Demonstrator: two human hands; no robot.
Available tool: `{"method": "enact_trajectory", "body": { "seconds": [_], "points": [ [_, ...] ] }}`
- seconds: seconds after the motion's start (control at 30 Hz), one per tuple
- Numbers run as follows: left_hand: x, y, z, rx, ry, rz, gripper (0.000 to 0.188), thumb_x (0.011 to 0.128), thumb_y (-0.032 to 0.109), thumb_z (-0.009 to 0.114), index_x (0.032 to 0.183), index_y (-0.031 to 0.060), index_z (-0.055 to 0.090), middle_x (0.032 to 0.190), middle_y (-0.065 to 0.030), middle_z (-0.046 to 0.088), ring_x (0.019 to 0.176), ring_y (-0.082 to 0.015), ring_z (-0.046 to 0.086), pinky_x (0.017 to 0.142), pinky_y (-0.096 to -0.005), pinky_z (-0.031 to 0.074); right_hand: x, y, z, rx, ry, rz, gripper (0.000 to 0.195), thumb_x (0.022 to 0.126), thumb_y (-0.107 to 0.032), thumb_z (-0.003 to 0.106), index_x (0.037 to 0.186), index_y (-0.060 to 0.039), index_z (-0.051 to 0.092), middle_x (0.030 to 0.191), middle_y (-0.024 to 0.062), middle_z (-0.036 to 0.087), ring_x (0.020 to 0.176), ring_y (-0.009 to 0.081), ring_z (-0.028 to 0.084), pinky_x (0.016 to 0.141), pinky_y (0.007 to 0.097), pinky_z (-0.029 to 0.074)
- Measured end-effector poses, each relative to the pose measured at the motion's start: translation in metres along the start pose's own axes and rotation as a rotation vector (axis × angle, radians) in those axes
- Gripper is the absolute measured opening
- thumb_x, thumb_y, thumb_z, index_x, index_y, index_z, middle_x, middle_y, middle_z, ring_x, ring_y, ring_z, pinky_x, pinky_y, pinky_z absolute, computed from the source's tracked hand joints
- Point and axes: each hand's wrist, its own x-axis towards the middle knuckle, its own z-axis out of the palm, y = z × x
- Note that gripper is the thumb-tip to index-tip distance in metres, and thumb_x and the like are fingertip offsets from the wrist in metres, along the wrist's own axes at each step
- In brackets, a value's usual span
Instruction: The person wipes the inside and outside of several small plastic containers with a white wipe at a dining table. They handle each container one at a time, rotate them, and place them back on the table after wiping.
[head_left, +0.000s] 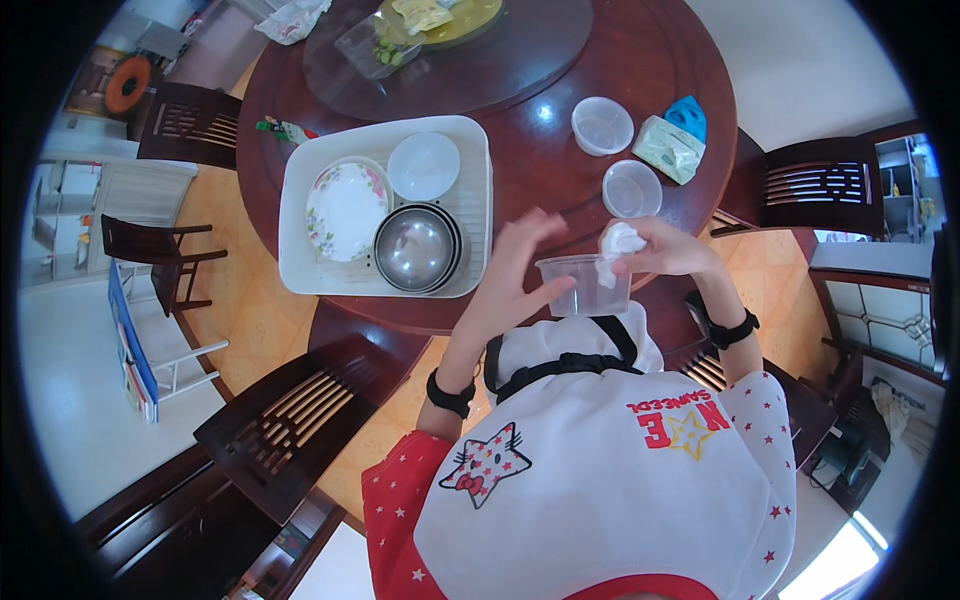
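Observation:
A clear plastic tub is upright by the near edge of the table, just in front of my body. My right hand grips a crumpled white tissue, part of which hangs inside the tub's rim. At the tub's left side is my left hand, fingers spread and blurred. Its thumb overlaps the tub wall; whether it touches is hard to tell. Beyond my right hand stand two more clear round tubs, a nearer one and a farther one.
A white tray at left holds floral plates, a white bowl and nested steel bowls. A tissue pack lies at right. Farther back, the turntable carries a grape box. Wooden chairs surround the table.

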Motion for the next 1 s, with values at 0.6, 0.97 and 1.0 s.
{"method": "enact_trajectory", "body": {
  "seconds": [0.6,0.97,1.0],
  "points": [
    [-0.012,0.010,0.034,-0.611,0.008,-0.353,0.015,0.093,0.012,0.045,0.103,0.0008,0.043,0.095,-0.0117,0.063,0.086,-0.0162,0.063,0.077,-0.0274,0.049,0.015,-0.010,0.062,-0.602,0.690,-0.375,0.046,0.079,0.003,0.048,0.125,0.0009,0.044,0.126,0.0212,0.039,0.115,0.0348,0.045,0.096,0.0370,0.037],
    [-0.017,-0.001,0.057,-1.018,0.260,-0.556,0.041,0.097,0.039,0.028,0.119,0.0063,0.041,0.110,-0.0076,0.054,0.101,-0.0152,0.055,0.086,-0.0303,0.044,0.034,0.007,0.083,-0.908,0.585,-0.479,0.042,0.080,-0.005,0.053,0.120,0.0022,0.047,0.125,0.0172,0.047,0.116,0.0313,0.046,0.100,0.0472,0.033],
    [-0.011,0.011,0.048,-1.146,0.269,-0.636,0.044,0.097,0.040,0.027,0.123,0.0066,0.038,0.113,-0.0069,0.053,0.104,-0.0139,0.053,0.087,-0.0302,0.043,0.036,0.007,0.085,-0.905,0.584,-0.511,0.042,0.078,0.000,0.053,0.119,0.0029,0.048,0.126,0.0170,0.046,0.114,0.0317,0.048,0.097,0.0466,0.036]
  ]
}}
